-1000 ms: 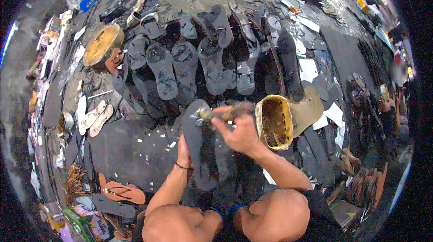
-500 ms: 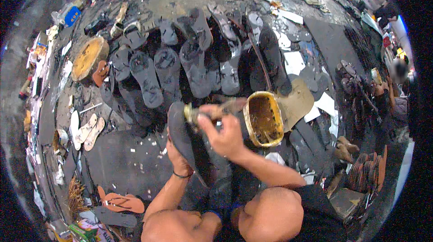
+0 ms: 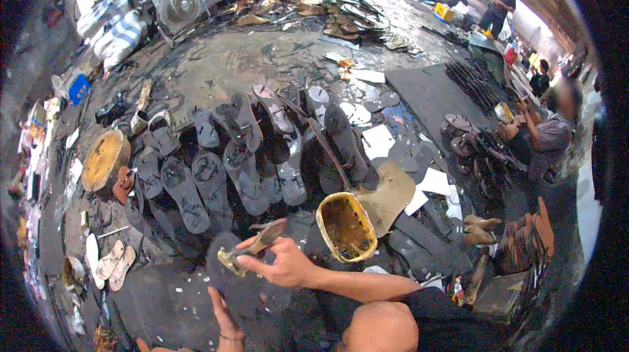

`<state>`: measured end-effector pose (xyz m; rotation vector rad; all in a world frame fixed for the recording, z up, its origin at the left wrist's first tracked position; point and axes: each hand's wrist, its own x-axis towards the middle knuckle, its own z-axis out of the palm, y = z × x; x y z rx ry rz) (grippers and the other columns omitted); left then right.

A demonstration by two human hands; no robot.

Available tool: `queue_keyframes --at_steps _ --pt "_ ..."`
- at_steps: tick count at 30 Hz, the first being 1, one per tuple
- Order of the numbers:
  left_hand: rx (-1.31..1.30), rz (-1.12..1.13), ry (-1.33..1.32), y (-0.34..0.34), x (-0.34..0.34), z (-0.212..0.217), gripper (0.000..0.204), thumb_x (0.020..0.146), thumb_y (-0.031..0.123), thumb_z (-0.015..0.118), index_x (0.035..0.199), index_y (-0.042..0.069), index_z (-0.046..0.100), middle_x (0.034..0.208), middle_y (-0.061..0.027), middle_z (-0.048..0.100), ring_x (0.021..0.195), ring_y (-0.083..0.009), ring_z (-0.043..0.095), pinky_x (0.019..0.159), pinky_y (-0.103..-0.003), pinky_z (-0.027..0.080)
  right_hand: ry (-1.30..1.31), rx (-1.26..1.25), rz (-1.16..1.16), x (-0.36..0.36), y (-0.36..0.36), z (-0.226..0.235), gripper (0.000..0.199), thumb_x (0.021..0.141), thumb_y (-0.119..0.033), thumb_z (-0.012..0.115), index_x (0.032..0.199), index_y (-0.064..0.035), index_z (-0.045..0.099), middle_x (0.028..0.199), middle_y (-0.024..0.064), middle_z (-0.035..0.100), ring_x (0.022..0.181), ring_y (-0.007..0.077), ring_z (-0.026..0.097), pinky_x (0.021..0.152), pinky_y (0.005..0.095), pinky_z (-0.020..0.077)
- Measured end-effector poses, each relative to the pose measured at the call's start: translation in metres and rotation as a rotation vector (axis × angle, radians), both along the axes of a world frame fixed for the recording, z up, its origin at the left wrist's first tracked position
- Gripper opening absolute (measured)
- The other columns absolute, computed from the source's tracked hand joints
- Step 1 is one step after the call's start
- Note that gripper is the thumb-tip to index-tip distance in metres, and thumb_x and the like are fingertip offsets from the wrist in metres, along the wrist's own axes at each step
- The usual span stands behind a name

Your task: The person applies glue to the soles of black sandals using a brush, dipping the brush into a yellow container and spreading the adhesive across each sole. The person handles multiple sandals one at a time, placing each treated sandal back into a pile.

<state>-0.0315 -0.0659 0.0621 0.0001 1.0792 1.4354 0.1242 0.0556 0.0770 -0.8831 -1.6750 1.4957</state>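
Note:
My right hand (image 3: 288, 263) grips a brush (image 3: 265, 237) by its flat wooden handle; yellowish glue coats its bristles. The bristle end meets the rounded end of a dark shoe sole (image 3: 219, 260). Low in the view, my left hand (image 3: 226, 322) holds this sole from the side, partly hidden against the dark ground. Right of the brush stands a yellow-rimmed tub (image 3: 325, 237) with brown glue inside. Beyond my hands, several dark sandals and soles (image 3: 242, 181) lie in rows.
A round wooden block (image 3: 105, 158) stands left, near pale soles (image 3: 113, 263). White scraps (image 3: 432, 181) and a tan sheet (image 3: 393, 191) lie right of the tub. Stacked brown soles (image 3: 531, 240) stand far right. Another person (image 3: 550, 145) sits at the right; others are farther back.
The view has tilted up, so the back of the workshop now shows. Both hands, the sole and the brush appear lower and further left. The sole now shows its broader face.

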Motion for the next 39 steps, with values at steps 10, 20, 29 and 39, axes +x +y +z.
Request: queue_keyframes --at_steps 10,20,29,39 --pt "0.060 0.004 -0.028 0.081 -0.021 -0.015 0.081 0.086 0.080 0.046 0.116 0.006 0.062 0.095 -0.0056 0.068 0.082 -0.0200 0.066 0.073 -0.035 0.056 -0.160 -0.110 -0.130 -0.008 0.007 0.022 0.028 0.088 -0.029 0.073 0.101 -0.0042 0.073 0.097 0.0147 0.074 0.096 0.0290 0.071 0.085 0.0406 0.0546" --pt "0.182 0.158 0.025 0.082 -0.013 0.006 0.071 0.089 0.074 0.050 0.110 0.008 0.063 0.092 -0.0045 0.069 0.078 -0.0183 0.068 0.070 -0.034 0.057 -0.161 0.281 -0.074 -0.004 0.004 0.008 0.023 0.087 -0.025 0.074 0.100 -0.0060 0.073 0.097 0.0142 0.073 0.093 0.0278 0.070 0.084 0.0394 0.0530" --pt "0.040 0.276 0.021 0.051 -0.024 -0.022 0.054 0.099 0.059 0.050 0.115 0.009 0.061 0.099 -0.0047 0.068 0.082 -0.0191 0.066 0.076 -0.037 0.057 -0.178 0.153 0.278 -0.011 -0.027 0.002 0.018 0.091 -0.016 0.070 0.103 -0.0026 0.072 0.098 0.0113 0.075 0.089 0.0191 0.070 0.084 0.0331 0.0531" --pt "0.274 0.524 -0.069 -0.015 -0.242 -0.108 0.038 0.102 0.025 0.036 0.117 0.005 0.064 0.109 -0.0112 0.072 0.100 -0.0286 0.069 0.096 -0.045 0.053 -0.171 -0.304 -0.071 0.028 -0.015 -0.064 0.021 0.094 -0.012 0.068 0.112 -0.0012 0.068 0.105 0.0056 0.069 0.095 0.0145 0.063 0.088 0.0306 0.0500"
